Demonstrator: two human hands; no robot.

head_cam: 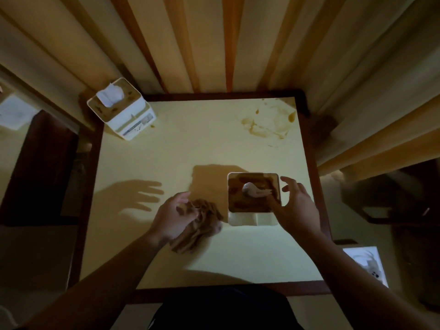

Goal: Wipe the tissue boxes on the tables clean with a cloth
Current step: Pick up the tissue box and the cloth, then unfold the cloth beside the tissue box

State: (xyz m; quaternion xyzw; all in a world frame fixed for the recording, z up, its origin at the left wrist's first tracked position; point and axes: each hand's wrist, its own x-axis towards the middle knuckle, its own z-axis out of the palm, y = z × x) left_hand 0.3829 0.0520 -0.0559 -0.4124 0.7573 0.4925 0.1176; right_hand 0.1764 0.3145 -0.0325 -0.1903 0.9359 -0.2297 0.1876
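Beside the tissue box (253,198), right hand (296,206) spread, left hand (172,216) clutching cloth (200,225)

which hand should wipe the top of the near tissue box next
Left. The left hand already grips the cloth beside the near tissue box, whose top looks smeared brown. The right hand, open with fingers spread, seems better placed to steady it.

2 tissue boxes on the table (181,148): near tissue box (253,198) w/ brown-smeared lid, far tissue box (121,110) at the far-left corner. 1 cloth (197,225), brown, crumpled. 2 hands: left hand (173,217), right hand (297,206). 1 brown spill patch (269,125) by the far-right corner. 1 table fully in view.
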